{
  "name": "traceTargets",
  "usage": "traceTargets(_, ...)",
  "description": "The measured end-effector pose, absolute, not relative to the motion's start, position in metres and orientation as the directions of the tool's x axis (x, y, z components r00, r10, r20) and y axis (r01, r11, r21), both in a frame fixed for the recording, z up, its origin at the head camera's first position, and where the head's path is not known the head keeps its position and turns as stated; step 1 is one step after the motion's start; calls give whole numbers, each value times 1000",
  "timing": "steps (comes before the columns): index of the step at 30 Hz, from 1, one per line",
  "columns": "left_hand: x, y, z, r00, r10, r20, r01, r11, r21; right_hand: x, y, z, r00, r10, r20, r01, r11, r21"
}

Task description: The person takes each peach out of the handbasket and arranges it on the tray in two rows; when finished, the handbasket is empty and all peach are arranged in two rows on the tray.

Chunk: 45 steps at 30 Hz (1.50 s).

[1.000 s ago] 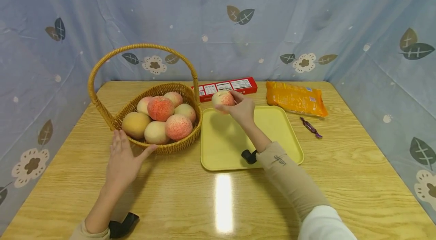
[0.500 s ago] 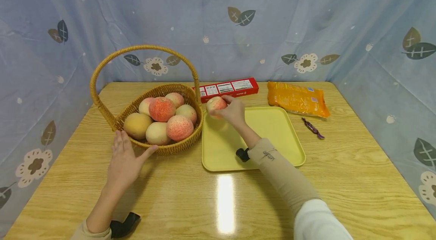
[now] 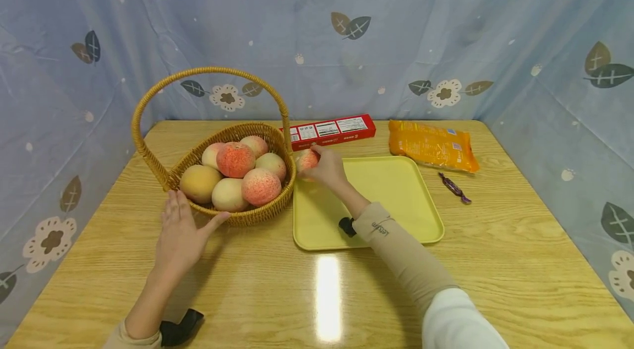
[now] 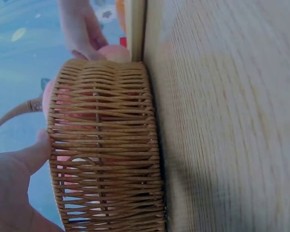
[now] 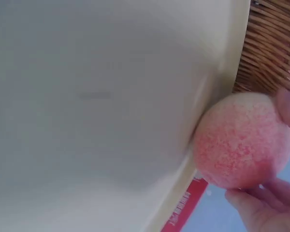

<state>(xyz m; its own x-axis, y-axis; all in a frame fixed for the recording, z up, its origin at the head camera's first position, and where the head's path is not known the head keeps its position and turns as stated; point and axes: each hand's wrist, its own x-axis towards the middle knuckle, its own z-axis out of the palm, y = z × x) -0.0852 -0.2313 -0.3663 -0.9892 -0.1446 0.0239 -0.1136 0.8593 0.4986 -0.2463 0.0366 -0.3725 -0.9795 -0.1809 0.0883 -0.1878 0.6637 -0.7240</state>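
Note:
My right hand (image 3: 327, 169) grips a pink-and-cream peach (image 5: 241, 142) between thumb and fingers, low over the far-left corner of the yellow tray (image 3: 381, 200), close beside the basket. Whether the peach touches the tray is hard to tell. My left hand (image 3: 179, 233) rests against the near-left rim of the wicker basket (image 4: 104, 140), its fingers straight and thumb spread along the rim. Inside the basket lie several peaches, among them a red one (image 3: 235, 159), plus a yellow-brown round fruit (image 3: 200, 183). The tall basket handle (image 3: 210, 70) stands upright.
Behind the tray lies a red box (image 3: 332, 131), partly behind the basket. An orange packet (image 3: 432, 145) sits at the back right, with a purple wrapped candy (image 3: 454, 187) in front of it. A patterned curtain (image 3: 317, 35) borders the table.
My right hand has carried the peach left and down, from above the tray's far edge to its far-left corner by the basket. My left hand stays at the basket rim.

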Motion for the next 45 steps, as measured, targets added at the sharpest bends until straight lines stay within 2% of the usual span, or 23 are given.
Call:
traceTargets(4, -85, -232, -366, -990, -142, 21, -112, 856, 505, -245, 40, -367, -965, -258, 37, -211, 688, -694)
traceTargets(10, -85, -233, -365, -989, -146, 11, -120, 854, 506, -248, 45, -366, -953, -303, 5, -210, 649, -731)
traceTargets(20, -85, -233, -366, -989, -144, 19, -115, 856, 505, -251, 35, -376, -975, -213, 67, -193, 654, -732)
traceTargets(31, -86, -232, -368, -991, -133, 20, -106, 861, 498, -245, 39, -364, -977, -205, 61, -188, 691, -698)
traceTargets(36, -86, -232, -368, -990, -138, 27, -106, 861, 497, -237, 44, -348, -977, -186, 109, -199, 592, -781)
traceTargets(41, -86, -232, -367, -990, -138, 30, -105, 860, 500, -222, 39, -336, -963, -176, 203, -265, 502, -823)
traceTargets(45, -86, -233, -367, -990, -136, 32, -101, 860, 501, -209, 28, -330, -926, -283, 250, -360, 463, -810)
